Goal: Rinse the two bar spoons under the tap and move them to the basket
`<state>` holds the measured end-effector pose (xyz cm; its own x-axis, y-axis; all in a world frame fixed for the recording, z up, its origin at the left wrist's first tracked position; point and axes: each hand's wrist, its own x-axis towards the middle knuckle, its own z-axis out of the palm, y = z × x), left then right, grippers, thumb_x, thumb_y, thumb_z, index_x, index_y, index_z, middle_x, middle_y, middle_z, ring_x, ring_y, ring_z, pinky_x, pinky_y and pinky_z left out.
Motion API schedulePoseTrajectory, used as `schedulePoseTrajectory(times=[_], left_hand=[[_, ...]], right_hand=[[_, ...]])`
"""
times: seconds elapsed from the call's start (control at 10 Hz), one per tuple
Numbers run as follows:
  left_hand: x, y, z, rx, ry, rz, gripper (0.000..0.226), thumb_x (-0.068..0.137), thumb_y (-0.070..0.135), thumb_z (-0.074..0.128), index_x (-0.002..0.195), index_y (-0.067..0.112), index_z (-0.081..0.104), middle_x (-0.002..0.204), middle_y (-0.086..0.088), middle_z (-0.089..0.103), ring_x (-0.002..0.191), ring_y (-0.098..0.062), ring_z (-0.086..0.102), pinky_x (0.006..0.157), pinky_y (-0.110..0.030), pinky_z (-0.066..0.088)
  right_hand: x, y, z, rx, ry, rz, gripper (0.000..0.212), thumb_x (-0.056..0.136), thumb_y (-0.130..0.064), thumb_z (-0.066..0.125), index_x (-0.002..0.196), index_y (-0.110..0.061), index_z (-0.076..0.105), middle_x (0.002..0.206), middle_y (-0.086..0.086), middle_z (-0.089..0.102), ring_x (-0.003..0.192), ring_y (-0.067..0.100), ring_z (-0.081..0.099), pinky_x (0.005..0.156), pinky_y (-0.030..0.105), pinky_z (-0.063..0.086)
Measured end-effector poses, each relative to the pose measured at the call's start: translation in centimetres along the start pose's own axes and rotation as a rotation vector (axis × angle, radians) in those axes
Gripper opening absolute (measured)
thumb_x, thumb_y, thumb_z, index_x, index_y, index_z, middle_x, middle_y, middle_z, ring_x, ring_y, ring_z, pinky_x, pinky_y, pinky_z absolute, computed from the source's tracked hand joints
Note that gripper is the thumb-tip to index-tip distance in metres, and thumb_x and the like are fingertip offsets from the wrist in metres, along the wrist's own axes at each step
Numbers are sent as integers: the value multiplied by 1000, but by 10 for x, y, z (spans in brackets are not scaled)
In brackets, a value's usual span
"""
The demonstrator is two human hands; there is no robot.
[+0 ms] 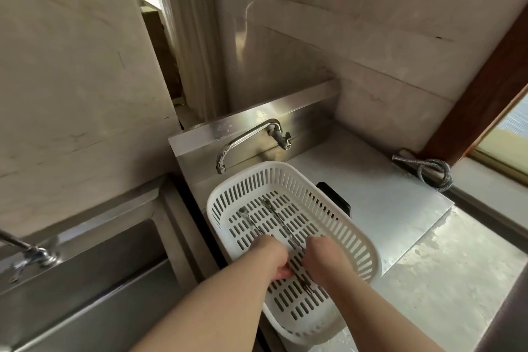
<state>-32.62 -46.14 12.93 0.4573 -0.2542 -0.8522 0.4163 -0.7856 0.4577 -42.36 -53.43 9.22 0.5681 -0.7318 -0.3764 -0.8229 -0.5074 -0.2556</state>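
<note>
While nothing runs from the tarnished metal tap [30,253] over the steel sink [85,280] at my far left, I am already working inside the white slotted plastic basket [354,233]. Both long twisted-stem metal bar spoons lie on its floor: the left bar spoon [248,218] has its bowl pointing away from me and its stem running under my left hand [273,254]; the right bar spoon [278,220] stretches diagonally between my hands. My left hand is curled, fingertips pinching a stem near the handle end. My right hand [324,257] is bunched down over the stems, though whether it grips one I cannot tell. The curved chrome tap [243,138] above the basket is dry too. I judge the rinsing finished and the move nearly complete; only letting go remains.
</note>
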Motion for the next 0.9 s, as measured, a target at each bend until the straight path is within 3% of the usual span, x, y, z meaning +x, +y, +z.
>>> schedulePoseTrajectory(times=[0.1, 0.2, 0.3, 0.4, 0.5, 0.7, 0.8, 0.9], left_hand=[[-1, -5, 3, 139, -10, -15, 38, 83, -6, 70, 120, -1, 62, 102, -19, 72, 73, -31, 72, 46, -32, 59], [3, -8, 6, 173, 7, -15, 39, 82, -4, 72, 119, 1, 62, 103, -16, 72, 65, -27, 68, 36, -27, 53], [8, -8, 9, 118, 11, 3, 38, 80, -9, 70, 116, 1, 62, 103, -19, 71, 84, -37, 73, 65, -41, 63], [7, -8, 10, 73, 13, 2, 35, 82, -11, 66, 115, -1, 63, 101, -22, 71, 82, -40, 73, 65, -45, 63], [9, -8, 10, 56, 35, -2, 32, 84, -10, 64, 115, -3, 61, 100, -24, 70, 79, -40, 73, 63, -45, 63], [-1, -10, 6, 54, 20, 37, 33, 85, -9, 63, 117, -1, 62, 103, -21, 69, 85, -36, 72, 62, -43, 63], [-13, -4, 5, 109, 22, 127, 35, 90, 2, 62, 125, 6, 59, 110, -15, 69, 78, -27, 69, 47, -31, 58], [-27, 4, 1, 25, 60, 205, 40, 96, 17, 54, 135, 11, 49, 118, -14, 65, 76, -23, 67, 41, -26, 51]], right_hand=[[0, 5, 3, 14, 47, -9, 29, 93, -7, 51, 70, -22, 46, 77, -5, 57, 71, 11, 61, 68, 26, 58], [-1, 8, 4, 4, 65, -19, 31, 93, -5, 49, 67, -23, 43, 76, -5, 56, 71, 11, 60, 68, 27, 58], [-3, 11, 3, 3, 67, -36, 27, 92, -5, 46, 71, -21, 46, 80, -3, 58, 74, 14, 61, 70, 29, 57], [-5, 12, 2, -4, 75, -47, 25, 93, -4, 42, 74, -19, 48, 80, -3, 57, 72, 14, 58, 67, 28, 53], [-7, 12, 1, -12, 82, -50, 25, 93, -5, 42, 73, -20, 46, 77, -5, 53, 71, 13, 54, 63, 25, 45], [-14, 9, 0, -34, 113, -56, 27, 95, -10, 47, 71, -21, 44, 71, -8, 49, 65, 9, 51, 59, 22, 43], [-18, 5, -2, 6, 159, -34, 25, 96, -13, 46, 74, -23, 43, 70, -10, 47, 58, 3, 44, 50, 20, 34], [-25, -1, -6, 59, 227, -29, 19, 95, -15, 45, 77, -21, 47, 73, -8, 52, 61, 8, 50, 51, 23, 41]])
